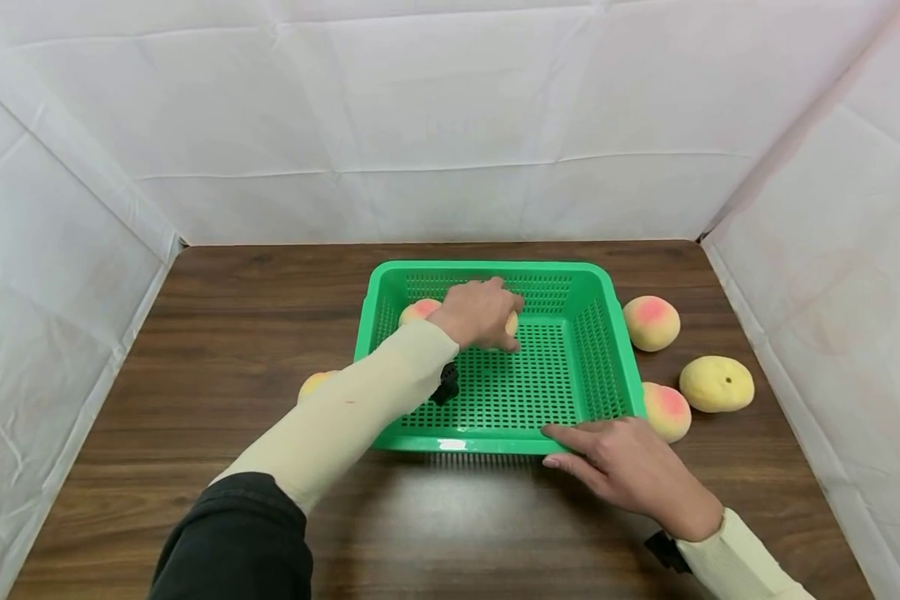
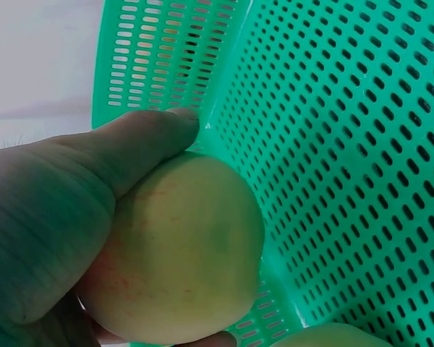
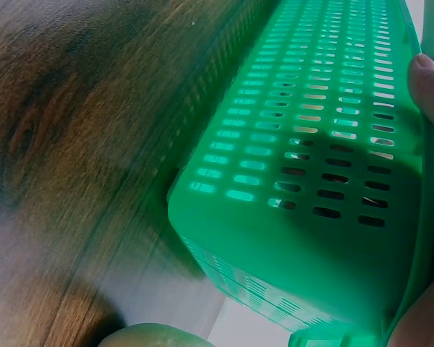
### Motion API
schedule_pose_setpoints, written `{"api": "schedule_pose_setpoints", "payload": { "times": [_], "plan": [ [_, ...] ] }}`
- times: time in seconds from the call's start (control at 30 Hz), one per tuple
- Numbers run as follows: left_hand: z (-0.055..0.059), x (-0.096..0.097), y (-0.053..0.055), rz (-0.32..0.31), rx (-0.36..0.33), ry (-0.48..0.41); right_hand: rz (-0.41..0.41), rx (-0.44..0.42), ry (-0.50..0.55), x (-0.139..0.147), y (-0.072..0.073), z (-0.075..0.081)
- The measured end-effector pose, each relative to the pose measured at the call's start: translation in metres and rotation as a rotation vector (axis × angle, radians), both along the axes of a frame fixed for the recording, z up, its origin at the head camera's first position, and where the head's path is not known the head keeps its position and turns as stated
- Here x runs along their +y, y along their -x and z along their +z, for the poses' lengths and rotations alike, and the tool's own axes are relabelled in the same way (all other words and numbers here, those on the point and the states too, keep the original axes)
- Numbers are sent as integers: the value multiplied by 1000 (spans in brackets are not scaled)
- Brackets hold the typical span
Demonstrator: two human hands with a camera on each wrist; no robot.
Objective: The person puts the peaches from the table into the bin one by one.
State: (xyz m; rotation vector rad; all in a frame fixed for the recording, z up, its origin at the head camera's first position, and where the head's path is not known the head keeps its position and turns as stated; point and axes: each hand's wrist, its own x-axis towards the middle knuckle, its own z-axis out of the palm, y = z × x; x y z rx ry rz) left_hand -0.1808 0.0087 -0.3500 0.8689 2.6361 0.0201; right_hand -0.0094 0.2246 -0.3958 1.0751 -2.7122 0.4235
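Note:
A green plastic basket (image 1: 487,440) with slotted walls stands on the table. My left hand (image 1: 480,315) reaches into it and grips a peach (image 2: 192,249), yellow with a pink blush, thumb and fingers round its sides. The left wrist view has this peach close to the basket's wall and floor. Another peach (image 1: 420,311) lies inside at the left, partly hidden by my hand. At the basket's front right corner my right hand (image 1: 633,462) holds the rim, thumb on the near side and fingers over the edge.
Right of the basket lie a peach (image 1: 651,323), a second peach (image 1: 667,412) against its wall, and a yellow fruit (image 1: 717,384) with a small dark spot. One more peach (image 1: 316,383) shows behind my left forearm. White sheeting (image 1: 435,125) walls the brown wooden table (image 1: 262,325).

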Motion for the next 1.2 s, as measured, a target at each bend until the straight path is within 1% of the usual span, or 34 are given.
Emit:
{"api": "schedule_pose_setpoints", "payload": {
  "times": [0.1,0.27,0.47,0.57,0.73,0.9,1.13,1.2],
  "plan": [
    [-2,1,0,2,5,7,4,4,4,0,0,0],
    [-6,3,1,17,4,-11,1,8,3,0,1,-1],
    [-13,-4,-3,61,-22,-21,19,-31,6,-4,1,-3],
    [-17,-5,-4,69,-26,-24,19,-44,10,-5,0,-4],
    [-22,-3,-4,59,-25,-20,7,-38,14,-4,-1,-5],
    [-24,1,-3,40,-21,-14,3,-34,13,-4,0,-3],
    [-31,8,-3,45,-59,-9,-14,-36,4,0,-1,-1],
    [-32,8,-3,45,-61,-4,-12,-33,5,0,-1,-1]
  ]
}}
